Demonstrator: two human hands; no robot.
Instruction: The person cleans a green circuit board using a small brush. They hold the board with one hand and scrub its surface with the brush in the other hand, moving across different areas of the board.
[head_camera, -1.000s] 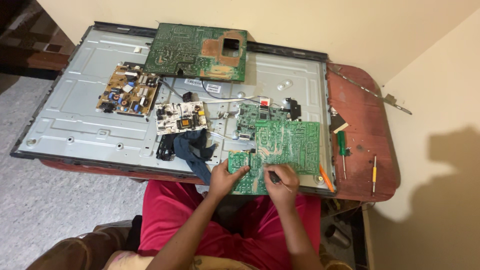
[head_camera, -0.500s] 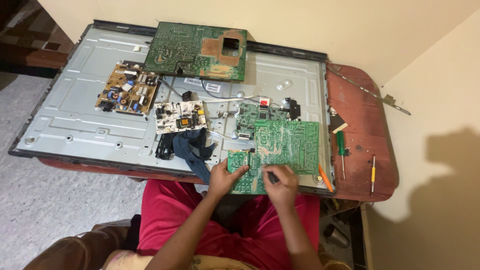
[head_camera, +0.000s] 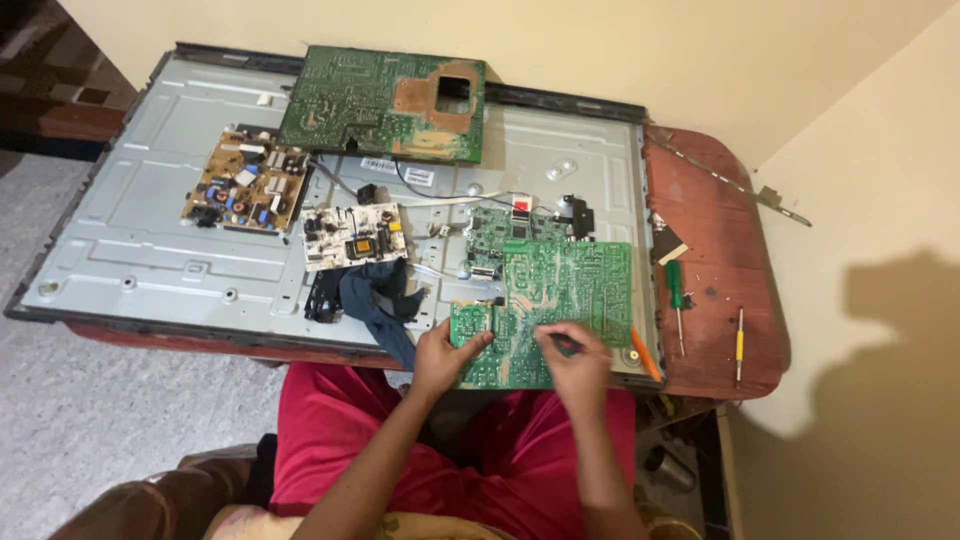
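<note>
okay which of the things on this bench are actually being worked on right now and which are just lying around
In use: green circuit board, left hand steadying it, right hand with a thin dark tool.

Lying about: green screwdriver, yellow screwdriver, dark cloth, brown board.

A worn reddish-brown surface (head_camera: 715, 250) carries a large grey metal panel (head_camera: 140, 250) in a dark frame, which covers it from the left edge to near the right end, leaving a bare rounded strip on the right. On that bare strip lie a green-handled screwdriver (head_camera: 677, 298), a thin yellow-handled screwdriver (head_camera: 739, 343) just to its right, and a thin metal bar (head_camera: 720, 180) jutting off the far right corner. An orange-handled tool (head_camera: 645, 353) lies at the near right edge of the panel, beside the strip.
</note>
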